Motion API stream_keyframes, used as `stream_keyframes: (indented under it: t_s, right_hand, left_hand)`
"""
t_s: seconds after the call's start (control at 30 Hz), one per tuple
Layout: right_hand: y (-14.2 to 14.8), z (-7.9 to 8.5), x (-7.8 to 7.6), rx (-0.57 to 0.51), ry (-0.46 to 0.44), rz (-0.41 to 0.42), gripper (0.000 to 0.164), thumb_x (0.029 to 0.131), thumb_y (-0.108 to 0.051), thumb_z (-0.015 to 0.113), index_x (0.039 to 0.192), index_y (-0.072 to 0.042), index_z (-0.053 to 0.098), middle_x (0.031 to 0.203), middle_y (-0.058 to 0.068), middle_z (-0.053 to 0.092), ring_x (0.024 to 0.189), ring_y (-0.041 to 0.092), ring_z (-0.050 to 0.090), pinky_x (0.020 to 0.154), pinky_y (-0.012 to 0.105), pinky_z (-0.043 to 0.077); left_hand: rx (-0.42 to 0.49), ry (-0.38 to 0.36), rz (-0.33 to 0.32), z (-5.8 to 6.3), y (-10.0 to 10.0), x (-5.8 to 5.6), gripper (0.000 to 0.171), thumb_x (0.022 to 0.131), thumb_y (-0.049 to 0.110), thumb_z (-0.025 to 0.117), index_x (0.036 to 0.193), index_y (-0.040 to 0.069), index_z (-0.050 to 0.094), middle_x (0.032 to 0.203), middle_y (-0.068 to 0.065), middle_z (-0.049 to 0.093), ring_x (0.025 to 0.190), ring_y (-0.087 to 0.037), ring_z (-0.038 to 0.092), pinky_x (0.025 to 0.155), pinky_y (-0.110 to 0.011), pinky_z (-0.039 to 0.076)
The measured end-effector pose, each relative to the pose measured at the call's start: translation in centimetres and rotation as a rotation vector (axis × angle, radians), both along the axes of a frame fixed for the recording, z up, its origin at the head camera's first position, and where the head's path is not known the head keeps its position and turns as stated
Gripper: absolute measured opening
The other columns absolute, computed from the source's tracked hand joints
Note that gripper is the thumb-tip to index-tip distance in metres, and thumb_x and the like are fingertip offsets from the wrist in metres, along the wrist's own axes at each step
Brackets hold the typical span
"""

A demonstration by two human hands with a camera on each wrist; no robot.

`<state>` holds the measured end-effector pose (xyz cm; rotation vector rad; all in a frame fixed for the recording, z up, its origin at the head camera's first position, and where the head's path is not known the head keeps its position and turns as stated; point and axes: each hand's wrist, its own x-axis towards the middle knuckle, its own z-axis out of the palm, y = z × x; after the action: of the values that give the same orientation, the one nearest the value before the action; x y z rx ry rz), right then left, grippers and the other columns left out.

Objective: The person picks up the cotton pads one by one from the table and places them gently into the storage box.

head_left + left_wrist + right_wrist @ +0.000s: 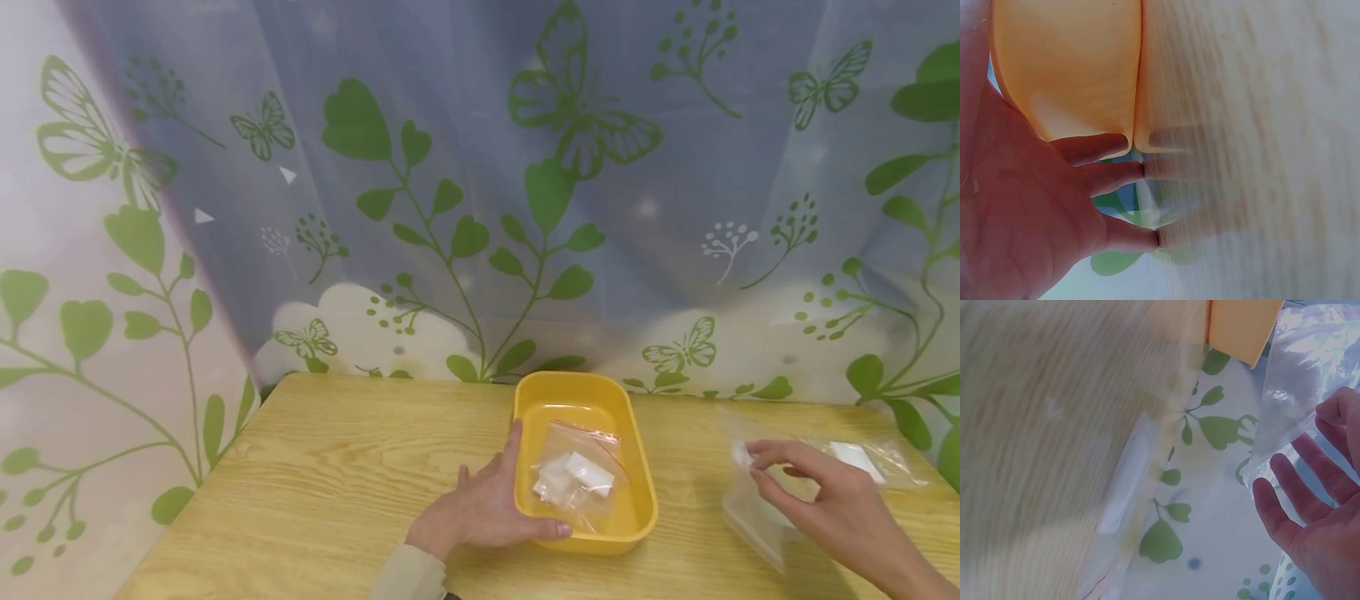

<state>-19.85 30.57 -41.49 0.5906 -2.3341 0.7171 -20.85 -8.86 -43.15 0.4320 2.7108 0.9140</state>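
Note:
A yellow plastic tray [647, 500] stands on the wooden table, with a clear zip bag [581, 479] of white pieces inside it. My left hand [476, 510] rests against the tray's left side and near corner, thumb along the front wall. In the left wrist view, that hand's [1035, 200] fingers are spread, some tips on the tabletop. To the tray's right, my right hand [843, 504] pinches a thin clear plastic bag [753, 508] between thumb and index finger. This bag [1310, 369] hangs in the right wrist view, the other fingers loosely extended; its contents are unclear.
Behind the right hand, another clear bag [858, 461] with a white piece and a red seal line lies on the table. A curtain [465, 250] with green leaves and butterflies hangs along the back edge of the wood-grain table [337, 467].

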Motion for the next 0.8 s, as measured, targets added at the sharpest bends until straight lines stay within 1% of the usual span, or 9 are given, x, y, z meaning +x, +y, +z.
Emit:
stream_keyframes:
  t_s: [0.17,0.3,0.43,0.5,0.63,0.8]
  right_hand:
    - [-0.6,0.3,-0.1,-0.013,0.012,0.002,0.049,0.071,0.009,0.084,0.088,-0.034,0.069,0.111,-0.033,0.065,0.095,-0.029,0.052,0.061,0.005,0.045]
    - [-1.1,0.6,-0.2,-0.016,0.009,-0.007,0.047,0.072,0.007,0.085,0.088,-0.035,0.070,0.111,-0.033,0.065,0.094,-0.028,0.053,0.061,0.004,0.045]
    - [-1.6,0.8,-0.4,-0.026,0.004,0.016,0.046,0.073,0.007,0.084,0.089,-0.034,0.070,0.112,-0.034,0.065,0.094,-0.028,0.053,0.058,0.006,0.044]
    - [-1.9,0.9,-0.5,-0.040,0.014,0.037,0.046,0.072,0.009,0.084,0.089,-0.032,0.071,0.111,-0.032,0.067,0.094,-0.027,0.054,0.057,0.007,0.044]
    - [-2.6,1.3,-0.8,-0.064,0.030,0.058,0.047,0.071,0.010,0.084,0.091,-0.030,0.073,0.111,-0.029,0.069,0.097,-0.026,0.055,0.061,0.005,0.045]
    - [-4.0,1.9,-1.2,-0.079,0.051,0.097,0.048,0.070,0.013,0.084,0.091,-0.029,0.074,0.108,-0.022,0.072,0.101,-0.024,0.057,0.070,0.003,0.049]
  left_hand:
    - [0.002,0.001,-0.001,-0.1,0.1,0.0,0.139,0.072,0.080,0.072,0.164,0.026,-0.017,0.169,-0.014,0.027,0.152,-0.039,0.034,0.124,-0.072,0.008]
    - [0.001,0.001,0.002,-0.1,0.2,0.0,0.139,0.072,0.080,0.072,0.164,0.026,-0.017,0.169,-0.014,0.027,0.152,-0.040,0.034,0.124,-0.071,0.008]
    - [-0.002,0.000,0.000,-0.1,0.2,0.1,0.138,0.073,0.080,0.072,0.164,0.026,-0.017,0.169,-0.014,0.026,0.152,-0.040,0.034,0.124,-0.072,0.008]
    - [-0.006,-0.003,-0.003,-0.1,0.2,0.1,0.138,0.073,0.081,0.071,0.163,0.026,-0.018,0.170,-0.013,0.025,0.153,-0.040,0.033,0.124,-0.072,0.008]
    - [-0.011,-0.001,-0.004,0.1,0.1,0.2,0.138,0.074,0.080,0.071,0.163,0.024,-0.018,0.169,-0.014,0.026,0.153,-0.040,0.033,0.124,-0.072,0.008]
    - [-0.005,-0.002,-0.007,0.2,0.0,0.2,0.139,0.074,0.079,0.072,0.164,0.024,-0.018,0.168,-0.015,0.029,0.152,-0.038,0.035,0.123,-0.072,0.009]
